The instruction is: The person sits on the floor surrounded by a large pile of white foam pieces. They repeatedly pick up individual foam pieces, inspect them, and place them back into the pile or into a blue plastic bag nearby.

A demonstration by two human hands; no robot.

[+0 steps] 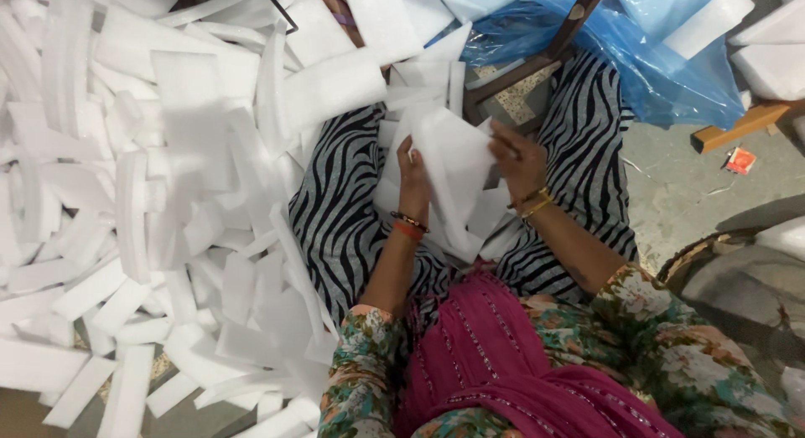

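White foam sheet [453, 165], over the lap: left hand [412, 180] and right hand [516, 157] fingers closed, gripping its opposite edges.

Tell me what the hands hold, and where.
Both hold one white foam sheet: left hand on its left edge, right hand on its upper right edge.

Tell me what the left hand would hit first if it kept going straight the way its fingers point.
The left hand points up and away from the body, gripping the white foam sheet. Straight on, it would probably first meet the loose foam pieces piled beyond the knees, though depth is hard to judge.
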